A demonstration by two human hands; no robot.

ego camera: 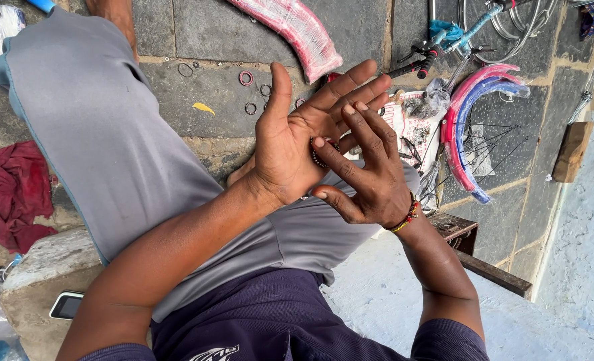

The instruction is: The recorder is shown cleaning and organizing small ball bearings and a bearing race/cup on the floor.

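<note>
My left hand is held palm up with fingers spread over my lap. A small dark ring of bearing balls lies in that palm. My right hand hovers over the palm, its fingertips pressing on the ring. A beaded band circles my right wrist. Both hands are above my grey shorts.
Small metal rings and washers lie on the stone floor beyond my hands. Pink and blue mudguards, a wrapped pink mudguard, a bicycle handlebar, loose spokes, a red rag, a phone and a wooden block surround me.
</note>
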